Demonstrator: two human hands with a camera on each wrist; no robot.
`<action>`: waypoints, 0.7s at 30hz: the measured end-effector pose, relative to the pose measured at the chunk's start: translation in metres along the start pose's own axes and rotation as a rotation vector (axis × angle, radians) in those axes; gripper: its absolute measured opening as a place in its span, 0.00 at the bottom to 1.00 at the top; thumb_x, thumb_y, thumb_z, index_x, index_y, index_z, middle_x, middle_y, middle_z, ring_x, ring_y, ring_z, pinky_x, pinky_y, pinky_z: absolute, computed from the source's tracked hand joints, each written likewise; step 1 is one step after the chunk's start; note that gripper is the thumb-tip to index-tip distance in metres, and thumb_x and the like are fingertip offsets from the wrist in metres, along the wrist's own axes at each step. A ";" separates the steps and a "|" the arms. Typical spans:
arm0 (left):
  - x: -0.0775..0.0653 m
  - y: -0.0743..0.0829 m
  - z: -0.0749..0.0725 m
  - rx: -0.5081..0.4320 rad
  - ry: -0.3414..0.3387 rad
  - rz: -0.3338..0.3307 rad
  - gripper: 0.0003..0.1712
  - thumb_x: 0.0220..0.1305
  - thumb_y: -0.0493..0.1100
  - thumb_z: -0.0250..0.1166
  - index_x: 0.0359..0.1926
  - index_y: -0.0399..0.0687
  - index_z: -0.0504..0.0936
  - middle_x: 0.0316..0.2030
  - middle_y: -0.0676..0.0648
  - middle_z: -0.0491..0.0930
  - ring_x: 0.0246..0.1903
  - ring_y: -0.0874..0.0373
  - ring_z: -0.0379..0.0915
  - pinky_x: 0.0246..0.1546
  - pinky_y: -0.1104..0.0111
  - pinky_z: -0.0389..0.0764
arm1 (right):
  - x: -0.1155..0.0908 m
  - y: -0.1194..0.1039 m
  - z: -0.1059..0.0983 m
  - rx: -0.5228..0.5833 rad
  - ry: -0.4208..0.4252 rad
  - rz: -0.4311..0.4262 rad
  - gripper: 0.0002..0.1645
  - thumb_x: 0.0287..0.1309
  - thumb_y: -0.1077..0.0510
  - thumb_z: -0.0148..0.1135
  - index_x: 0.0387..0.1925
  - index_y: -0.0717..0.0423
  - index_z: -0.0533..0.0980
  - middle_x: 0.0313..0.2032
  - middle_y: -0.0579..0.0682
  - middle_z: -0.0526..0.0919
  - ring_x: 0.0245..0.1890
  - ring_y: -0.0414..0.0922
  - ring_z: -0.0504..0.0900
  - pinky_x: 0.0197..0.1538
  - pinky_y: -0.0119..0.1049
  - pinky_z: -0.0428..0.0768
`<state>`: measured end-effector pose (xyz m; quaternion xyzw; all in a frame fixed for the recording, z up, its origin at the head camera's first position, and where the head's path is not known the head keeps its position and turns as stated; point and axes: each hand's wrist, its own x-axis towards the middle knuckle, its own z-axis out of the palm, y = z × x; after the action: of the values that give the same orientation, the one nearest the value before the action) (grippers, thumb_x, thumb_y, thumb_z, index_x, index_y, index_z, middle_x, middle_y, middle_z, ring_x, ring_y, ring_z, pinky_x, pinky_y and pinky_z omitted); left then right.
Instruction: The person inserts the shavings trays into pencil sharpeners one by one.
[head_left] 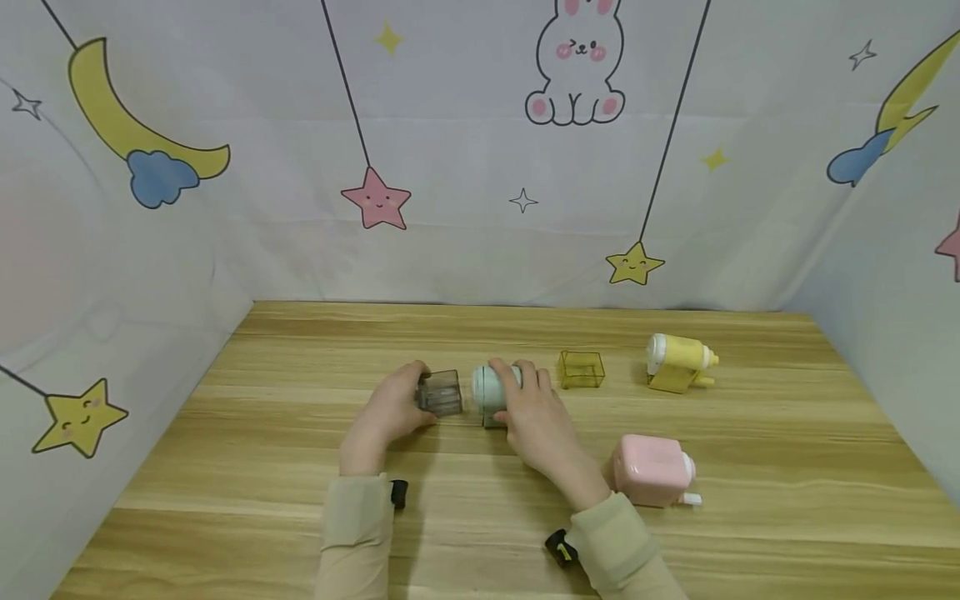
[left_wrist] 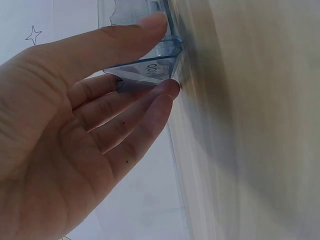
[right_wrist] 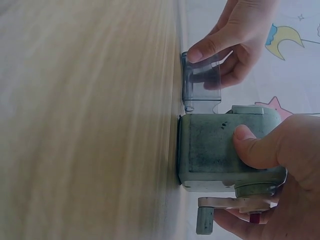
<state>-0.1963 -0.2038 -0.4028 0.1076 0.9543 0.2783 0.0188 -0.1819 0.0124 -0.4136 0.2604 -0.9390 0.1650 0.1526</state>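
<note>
My left hand [head_left: 392, 407] pinches a clear grey shavings drawer [head_left: 447, 390], thumb on one side and fingers on the other; in the left wrist view the drawer [left_wrist: 145, 70] lies low against the table. Just right of it, a mint-green hand-crank pencil sharpener [head_left: 487, 385] stands on the table, gripped by my right hand [head_left: 542, 425]. In the right wrist view the sharpener [right_wrist: 210, 150] has its crank [right_wrist: 205, 220] on the side away from the drawer. A small gap separates drawer and sharpener in the head view.
A translucent yellow drawer [head_left: 582, 370] sits behind my right hand. Further right stands a yellow crank sharpener [head_left: 681, 353], and nearer, beside my right wrist, a pink one [head_left: 652, 471]. Printed cloth walls [head_left: 465, 267] border the wooden table [head_left: 262, 433].
</note>
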 end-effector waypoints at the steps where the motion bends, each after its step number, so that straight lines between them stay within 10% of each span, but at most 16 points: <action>1: 0.000 0.001 0.000 0.003 -0.001 0.000 0.36 0.36 0.35 0.74 0.50 0.34 0.69 0.46 0.36 0.75 0.43 0.47 0.70 0.47 0.52 0.75 | 0.000 0.000 0.000 -0.001 -0.001 0.001 0.42 0.48 0.55 0.65 0.64 0.50 0.56 0.51 0.63 0.68 0.44 0.56 0.67 0.33 0.44 0.79; 21: 0.004 0.010 0.005 0.006 -0.014 0.026 0.37 0.36 0.36 0.74 0.50 0.35 0.69 0.47 0.37 0.75 0.44 0.47 0.70 0.48 0.52 0.75 | 0.001 -0.001 0.000 0.016 -0.028 0.021 0.42 0.50 0.56 0.64 0.64 0.49 0.54 0.53 0.62 0.67 0.45 0.55 0.66 0.31 0.41 0.77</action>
<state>-0.1976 -0.1922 -0.4015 0.1221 0.9534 0.2749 0.0218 -0.1820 0.0111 -0.4134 0.2541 -0.9424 0.1703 0.1355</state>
